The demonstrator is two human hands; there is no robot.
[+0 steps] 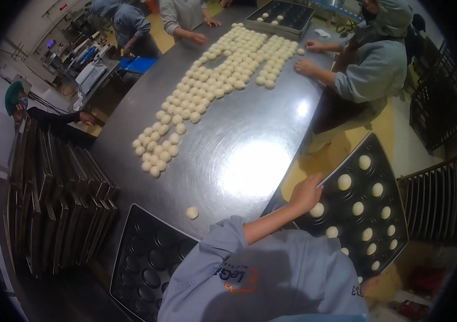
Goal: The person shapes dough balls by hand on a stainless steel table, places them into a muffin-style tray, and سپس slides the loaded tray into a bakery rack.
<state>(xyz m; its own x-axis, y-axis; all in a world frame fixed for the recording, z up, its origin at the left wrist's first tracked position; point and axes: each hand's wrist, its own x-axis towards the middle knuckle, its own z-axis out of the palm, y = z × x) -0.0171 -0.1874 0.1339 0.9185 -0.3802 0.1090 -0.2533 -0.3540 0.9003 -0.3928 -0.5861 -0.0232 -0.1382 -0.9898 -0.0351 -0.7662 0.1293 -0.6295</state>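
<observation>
My left hand (306, 194) is closed round the rim of a dark baking tray (349, 201), which I hold tilted off the table's right side. Pale dough balls (358, 208) sit in the tray's round moulds. At its lower right edge my right hand (385, 283) shows only in part against the tray, its fingers hidden. A second dark moulded tray (143, 252) lies at the table's near end, partly covered by my sleeve; its visible moulds hold no dough. One loose dough ball (192, 213) rests on the metal just beyond it.
A long steel table (126, 126) carries a broad band of dough balls (207, 80). Stacked trays (59, 198) stand at left; a rack (432, 198) stands at right. A co-worker (373, 64) works at the right side, others beyond. Another tray (282, 19) lies at the far end.
</observation>
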